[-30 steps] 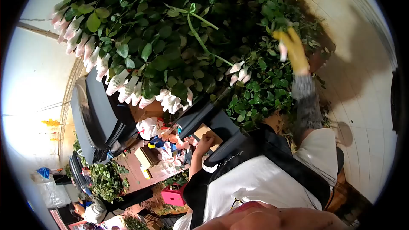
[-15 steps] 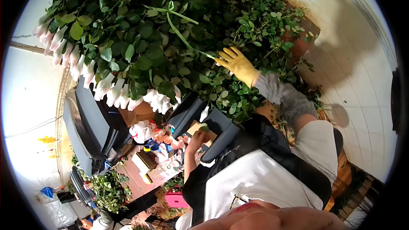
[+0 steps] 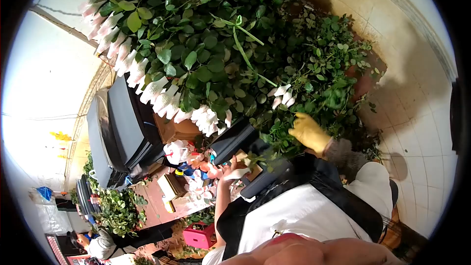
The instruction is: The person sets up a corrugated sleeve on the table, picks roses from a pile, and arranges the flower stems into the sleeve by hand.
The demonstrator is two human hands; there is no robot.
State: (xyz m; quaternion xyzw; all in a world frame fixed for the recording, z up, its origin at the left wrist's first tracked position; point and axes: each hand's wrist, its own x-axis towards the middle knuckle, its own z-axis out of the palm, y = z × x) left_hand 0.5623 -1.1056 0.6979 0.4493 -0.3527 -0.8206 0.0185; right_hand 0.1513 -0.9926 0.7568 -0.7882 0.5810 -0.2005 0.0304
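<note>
A tapered bud (image 3: 237, 173) crosses bare left hand (image 3: 228, 169), smooth-gloved right hand (image 3: 309, 132) curls; grips unclear.

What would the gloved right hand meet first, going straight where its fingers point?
For the gloved right hand, most likely the green leaves just ahead; the small pale bud cluster seems to lie beyond them. Depth is unclear here.

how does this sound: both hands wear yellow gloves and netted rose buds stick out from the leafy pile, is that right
Not quite: only the right hand wears a yellow glove; the left hand is bare, as the head view shows. The netted rose buds do stick out from the leafy pile.
</note>
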